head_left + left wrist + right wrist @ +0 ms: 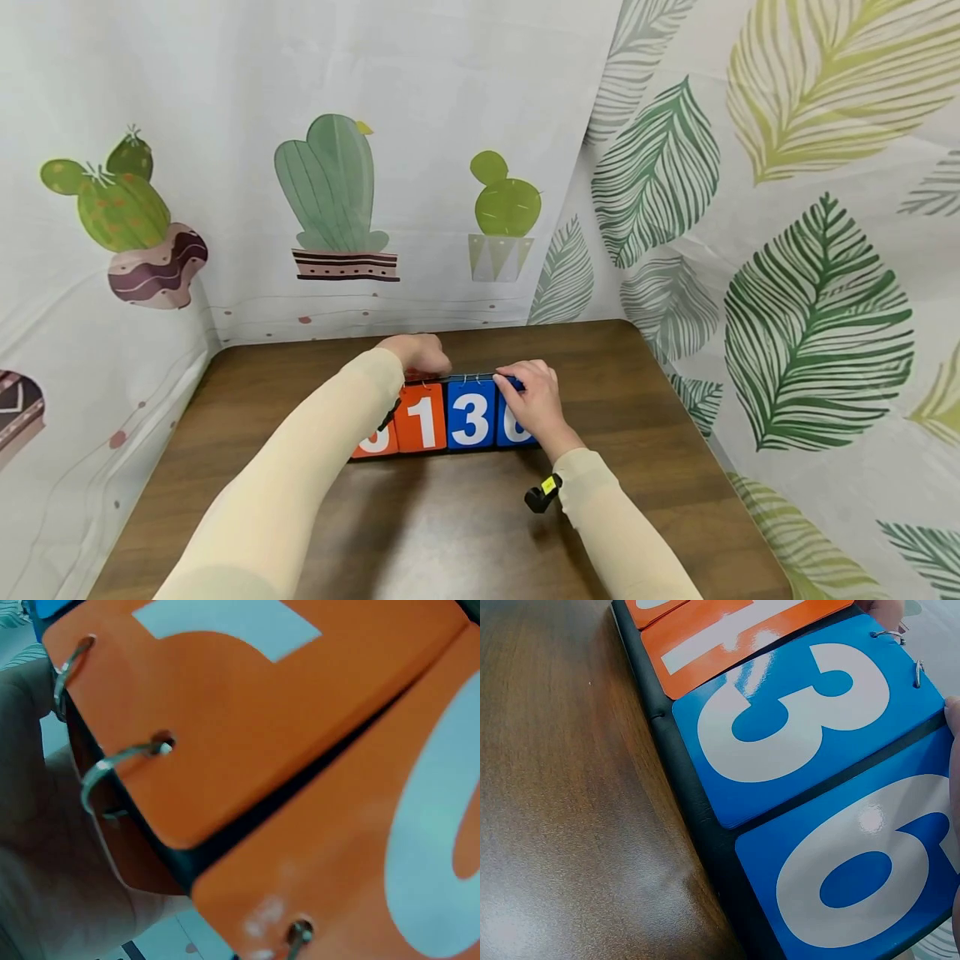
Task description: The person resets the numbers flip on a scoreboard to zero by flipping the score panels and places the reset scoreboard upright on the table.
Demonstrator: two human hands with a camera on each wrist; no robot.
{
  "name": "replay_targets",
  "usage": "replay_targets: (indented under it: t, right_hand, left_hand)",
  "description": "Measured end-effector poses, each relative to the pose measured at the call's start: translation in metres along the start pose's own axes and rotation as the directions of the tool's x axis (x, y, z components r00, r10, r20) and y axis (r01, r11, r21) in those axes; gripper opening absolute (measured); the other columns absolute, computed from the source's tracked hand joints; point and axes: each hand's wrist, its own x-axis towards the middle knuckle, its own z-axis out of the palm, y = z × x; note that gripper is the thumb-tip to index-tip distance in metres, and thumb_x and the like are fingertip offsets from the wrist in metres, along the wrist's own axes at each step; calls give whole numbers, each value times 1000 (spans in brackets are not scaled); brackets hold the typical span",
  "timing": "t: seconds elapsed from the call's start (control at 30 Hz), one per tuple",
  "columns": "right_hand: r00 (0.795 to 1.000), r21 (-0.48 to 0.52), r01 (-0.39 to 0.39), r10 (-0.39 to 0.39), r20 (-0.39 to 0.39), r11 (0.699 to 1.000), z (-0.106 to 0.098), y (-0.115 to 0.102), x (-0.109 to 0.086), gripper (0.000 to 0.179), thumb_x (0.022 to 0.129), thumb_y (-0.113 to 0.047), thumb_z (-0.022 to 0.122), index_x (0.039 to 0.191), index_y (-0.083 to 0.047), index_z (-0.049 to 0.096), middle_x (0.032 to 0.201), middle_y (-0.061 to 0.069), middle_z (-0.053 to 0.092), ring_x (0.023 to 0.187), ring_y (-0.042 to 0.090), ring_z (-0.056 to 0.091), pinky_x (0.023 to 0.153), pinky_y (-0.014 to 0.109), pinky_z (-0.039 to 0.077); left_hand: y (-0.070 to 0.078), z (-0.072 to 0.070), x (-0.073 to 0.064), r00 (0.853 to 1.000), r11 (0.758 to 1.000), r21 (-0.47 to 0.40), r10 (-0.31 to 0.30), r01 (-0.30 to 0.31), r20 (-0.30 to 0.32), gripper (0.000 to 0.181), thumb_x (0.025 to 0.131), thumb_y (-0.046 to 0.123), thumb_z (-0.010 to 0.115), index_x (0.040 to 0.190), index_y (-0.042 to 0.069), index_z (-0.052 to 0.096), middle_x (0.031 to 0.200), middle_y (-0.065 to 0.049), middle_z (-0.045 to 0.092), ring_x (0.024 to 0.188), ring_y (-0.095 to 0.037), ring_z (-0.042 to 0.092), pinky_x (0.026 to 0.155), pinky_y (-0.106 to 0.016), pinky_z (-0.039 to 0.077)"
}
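A flip scoreboard (448, 450) with a black backing stands tilted on the table. Its orange cards (422, 417) are at the left, showing a 1 and a round digit partly behind the left sleeve. The blue cards (780, 727) at the right show a 3 and a 6. My left hand (422, 354) is curled behind the top edge at the orange cards. In the left wrist view, its palm (37, 847) lies beside the metal rings (105, 769), with fingertips hidden. With thumb in front, my right hand (534, 396) grips the top right corner, partly covering the 6.
The brown wooden table (465, 533) extends in front of the scoreboard and to both sides. Behind it hangs a white curtain (427, 75) with cactus prints, and at the right one with leaf prints (817, 325). A black wrist strap piece (542, 495) hangs by the right sleeve.
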Motion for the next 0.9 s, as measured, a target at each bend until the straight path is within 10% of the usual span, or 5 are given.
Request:
replay_targets:
  t: [0.37, 0.63, 0.9]
  right_hand:
    - [1000, -6, -15, 16, 26, 1000, -2, 0, 0, 27, 102, -40, 64, 115, -20, 78, 113, -1, 77, 112, 22, 60, 97, 46, 43]
    - [1000, 0, 2, -2, 11, 1000, -1, 0, -1, 28, 101, -38, 65, 113, -16, 78, 112, -1, 78, 111, 23, 60, 96, 47, 43]
    - [1000, -4, -4, 4, 11, 1000, -2, -2, -1, 26, 101, -38, 65, 113, -19, 78, 112, -1, 78, 111, 21, 60, 98, 47, 43]
  left_hand:
    - [-20, -17, -7, 997, 995, 97, 7, 0, -79, 76, 91, 45, 63, 152, 3, 45, 153, -16, 51, 125, -30, 55, 111, -50, 46]
    - [-28, -33, -14, 987, 994, 100, -27, 43, -158, 83, 85, 56, 76, 146, 4, 53, 142, -16, 59, 118, -29, 58, 104, -47, 50]
    - [-26, -49, -22, 970, 998, 63, -2, 18, -245, 46, 85, 39, 84, 113, 6, 70, 111, -12, 69, 97, -26, 66, 80, -35, 57]
